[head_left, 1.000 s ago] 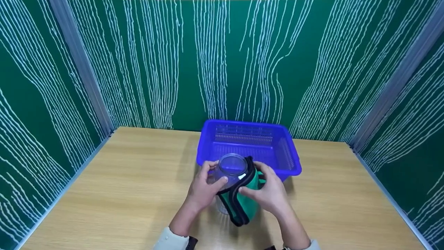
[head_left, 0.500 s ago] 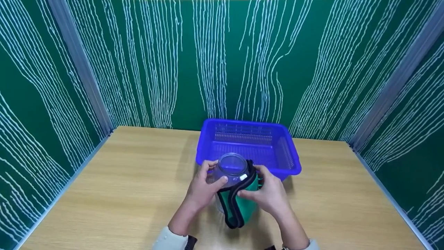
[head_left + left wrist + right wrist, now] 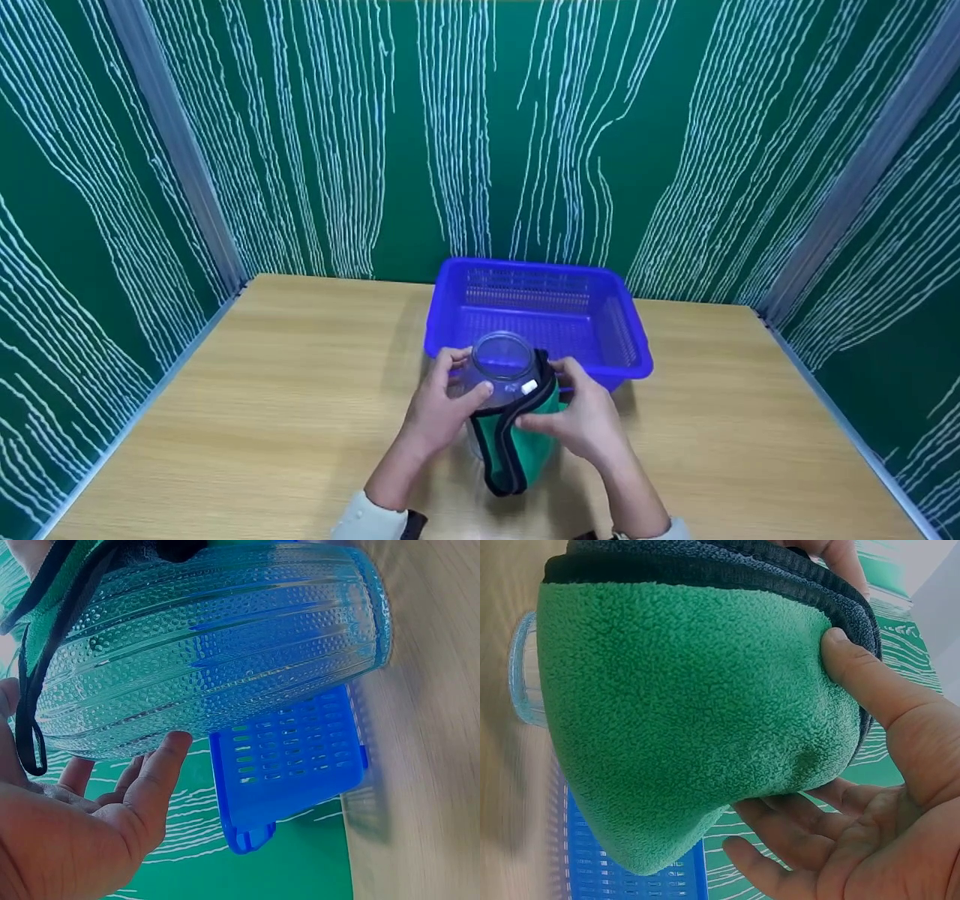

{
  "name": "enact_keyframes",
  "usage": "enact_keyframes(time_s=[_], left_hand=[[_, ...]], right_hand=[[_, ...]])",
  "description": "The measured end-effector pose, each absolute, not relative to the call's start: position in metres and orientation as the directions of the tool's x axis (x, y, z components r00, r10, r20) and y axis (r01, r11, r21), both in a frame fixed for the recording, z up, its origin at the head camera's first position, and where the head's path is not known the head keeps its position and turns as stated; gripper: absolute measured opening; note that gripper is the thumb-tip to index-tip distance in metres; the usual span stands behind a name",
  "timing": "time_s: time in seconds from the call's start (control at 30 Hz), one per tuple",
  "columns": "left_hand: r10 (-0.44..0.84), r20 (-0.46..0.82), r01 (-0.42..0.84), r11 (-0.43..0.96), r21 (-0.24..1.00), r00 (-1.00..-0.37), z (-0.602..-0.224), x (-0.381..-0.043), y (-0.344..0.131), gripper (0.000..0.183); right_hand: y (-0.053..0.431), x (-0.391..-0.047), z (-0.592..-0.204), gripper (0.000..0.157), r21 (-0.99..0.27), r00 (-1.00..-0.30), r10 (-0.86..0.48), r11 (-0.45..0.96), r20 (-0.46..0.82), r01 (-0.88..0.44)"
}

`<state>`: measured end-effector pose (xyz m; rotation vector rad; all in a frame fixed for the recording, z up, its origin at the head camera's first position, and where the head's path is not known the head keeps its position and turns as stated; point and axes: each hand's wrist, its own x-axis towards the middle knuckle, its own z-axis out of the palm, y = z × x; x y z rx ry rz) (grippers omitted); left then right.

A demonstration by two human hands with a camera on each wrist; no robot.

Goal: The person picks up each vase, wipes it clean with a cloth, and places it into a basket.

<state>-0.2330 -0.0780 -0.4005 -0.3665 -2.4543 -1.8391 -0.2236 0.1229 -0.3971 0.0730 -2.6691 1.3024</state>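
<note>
A clear glass jar [image 3: 504,388] stands upright in front of me, its round mouth uncovered. Dimpled glass with lengthwise ribs shows in the left wrist view, where the jar's base [image 3: 381,611] is down at the table. My left hand [image 3: 441,411] grips the jar's shoulder, thumb in front and fingers at the far left side. Against the jar's right and front lies a folded green cloth [image 3: 534,448] with black edging and a small white tag. My right hand [image 3: 587,421] pinches this cloth near its top, thumb on the green pile [image 3: 697,690], fingers behind.
A blue-purple plastic basket [image 3: 634,330] with slotted walls sits just behind the jar, on the wooden table [image 3: 315,360]. Green panels [image 3: 409,187] with wavy white lines rise at the back and both sides, joined by grey corner posts [image 3: 176,142].
The cloth's top edge has slipped lower at the jar's right side, and its front fold has swung slightly left and down. Both hands and the jar stay nearly in place.
</note>
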Motion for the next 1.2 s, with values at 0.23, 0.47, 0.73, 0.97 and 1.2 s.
enact_keyframes(time_s=[0.23, 0.47, 0.73, 0.97, 1.2], left_hand=[[0.149, 0.185, 0.221, 0.282, 0.934, -0.971, -0.390, -0.223, -0.077, 0.042], [0.140, 0.201, 0.234, 0.290, 0.928, -0.970, -0.391, -0.225, -0.078, 0.043], [0.134, 0.195, 0.228, 0.311, 0.923, -0.972, -0.418, -0.244, -0.078, 0.046], [0.130, 0.168, 0.202, 0.328, 0.923, -0.977, -0.420, -0.244, -0.078, 0.047], [0.126, 0.167, 0.200, 0.325, 0.924, -0.978, -0.419, -0.242, -0.078, 0.046]], right_hand=[[0.125, -0.227, -0.402, 0.074, -0.762, -0.991, 0.013, 0.640, 0.130, -0.092], [0.126, -0.235, -0.414, 0.071, -0.745, -0.992, -0.024, 0.658, 0.127, -0.111], [0.129, -0.239, -0.423, 0.071, -0.743, -0.992, -0.051, 0.659, 0.113, -0.119], [0.130, -0.243, -0.432, 0.067, -0.754, -0.991, -0.087, 0.642, 0.103, -0.135], [0.131, -0.246, -0.437, 0.070, -0.759, -0.994, -0.092, 0.642, 0.061, -0.106]])
